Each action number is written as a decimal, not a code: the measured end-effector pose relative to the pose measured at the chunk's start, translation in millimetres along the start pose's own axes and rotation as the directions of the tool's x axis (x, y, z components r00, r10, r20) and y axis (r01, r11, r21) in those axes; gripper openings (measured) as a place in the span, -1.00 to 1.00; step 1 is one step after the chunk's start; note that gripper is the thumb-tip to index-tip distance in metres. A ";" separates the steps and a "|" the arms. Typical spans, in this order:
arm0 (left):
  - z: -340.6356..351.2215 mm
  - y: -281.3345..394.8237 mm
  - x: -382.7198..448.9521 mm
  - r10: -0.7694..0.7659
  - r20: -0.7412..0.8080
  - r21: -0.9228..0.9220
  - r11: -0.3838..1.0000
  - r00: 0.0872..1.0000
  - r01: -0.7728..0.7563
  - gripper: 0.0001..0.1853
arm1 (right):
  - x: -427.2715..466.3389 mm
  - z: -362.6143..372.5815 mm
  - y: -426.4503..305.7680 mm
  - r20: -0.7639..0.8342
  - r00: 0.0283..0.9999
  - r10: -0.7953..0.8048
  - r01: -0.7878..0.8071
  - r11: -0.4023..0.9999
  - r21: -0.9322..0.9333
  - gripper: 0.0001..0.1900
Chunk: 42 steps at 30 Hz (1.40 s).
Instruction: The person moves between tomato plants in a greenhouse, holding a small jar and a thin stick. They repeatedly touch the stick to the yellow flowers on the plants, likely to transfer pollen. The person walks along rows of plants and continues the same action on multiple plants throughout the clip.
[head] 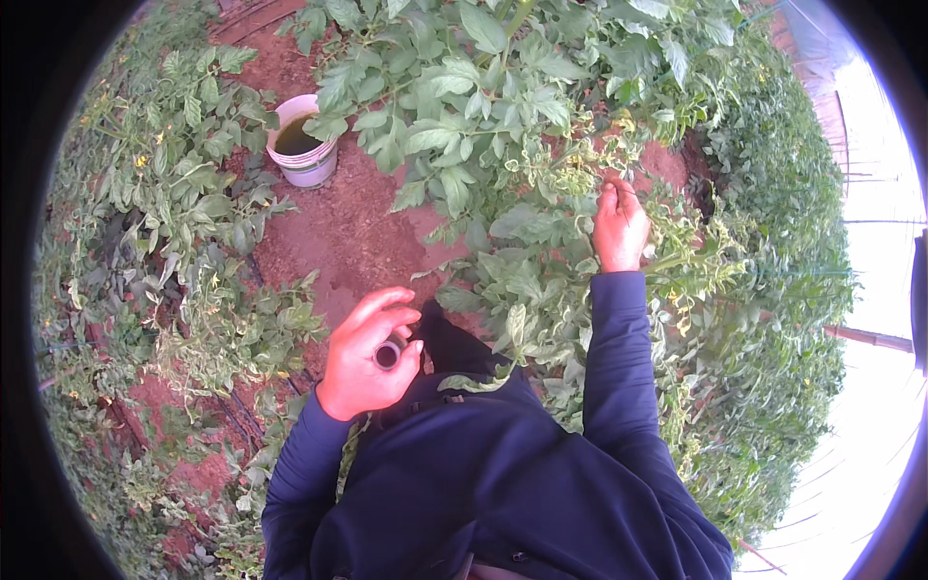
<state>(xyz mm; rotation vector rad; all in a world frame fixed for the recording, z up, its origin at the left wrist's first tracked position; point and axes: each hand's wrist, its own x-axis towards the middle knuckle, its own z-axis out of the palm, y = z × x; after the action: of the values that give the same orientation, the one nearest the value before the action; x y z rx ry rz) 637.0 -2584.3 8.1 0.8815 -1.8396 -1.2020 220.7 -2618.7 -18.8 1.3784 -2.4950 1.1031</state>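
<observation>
My left hand [370,355] is curled around a small round container [386,355], whose open mouth faces up and looks dark inside. It is held just in front of my dark clothing. Farther out on the right, my right hand [622,221] has thumb and fingers pinched together on a thin, dark, stick-like thing [629,187]; its far end is hard to make out. Right by those fingertips are the curled, yellowish leaves [569,170] of a tomato plant. Broad green tomato leaves [453,134] spread to the left of that hand.
A white plastic bucket [308,168] with dark liquid stands on the reddish soil path [355,217]. Tomato plants [196,174] with yellow flowers line the left side. Dark drip lines [243,417] run along the ground there. More plants [783,348] rise at the right, before bright greenhouse sheeting [870,406].
</observation>
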 end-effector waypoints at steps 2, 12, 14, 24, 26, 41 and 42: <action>-4.5 -3.7 -2.3 0.003 -0.033 0.018 1.000 0.999 -0.002 -0.66 | 2.7 5.8 1.8 -0.006 0.997 -0.076 0.076 0.994 -0.073 -0.78; -12.3 -7.4 -10.3 -0.134 -0.187 -0.009 0.991 0.973 0.135 -0.72 | -8.7 6.6 -19.3 0.132 0.984 -0.121 0.122 0.993 0.002 -0.84; -10.3 -7.5 -7.6 -0.129 -0.200 -0.013 0.992 0.971 0.129 -0.73 | -12.0 2.8 -20.5 0.145 0.976 -0.161 0.155 0.987 0.050 -0.84; -6.4 -5.0 7.0 -0.089 -0.157 0.008 0.996 0.983 0.092 -0.73 | -4.1 4.2 -8.0 0.205 0.972 -0.112 0.100 0.993 0.067 -0.83; -7.2 -5.8 9.0 -0.079 -0.176 0.034 0.996 0.981 0.087 -0.75 | -0.1 7.5 -2.8 0.191 0.980 -0.059 0.046 0.996 0.073 -0.82; -6.0 -4.5 20.8 -0.023 -0.175 0.022 0.999 0.984 0.027 -0.73 | 2.9 -40.7 -25.9 0.052 0.999 0.006 -0.009 0.999 0.048 -0.79; -5.0 -4.0 20.6 -0.020 -0.183 0.018 1.000 0.983 0.023 -0.73 | 2.3 -47.8 -34.5 0.030 1.000 -0.006 0.003 0.997 0.079 -0.80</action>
<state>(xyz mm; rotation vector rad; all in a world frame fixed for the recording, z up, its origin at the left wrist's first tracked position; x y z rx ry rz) 632.0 -2605.2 10.3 0.9917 -1.7011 -1.0795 233.6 -2601.9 36.2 1.4303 -2.4930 1.2018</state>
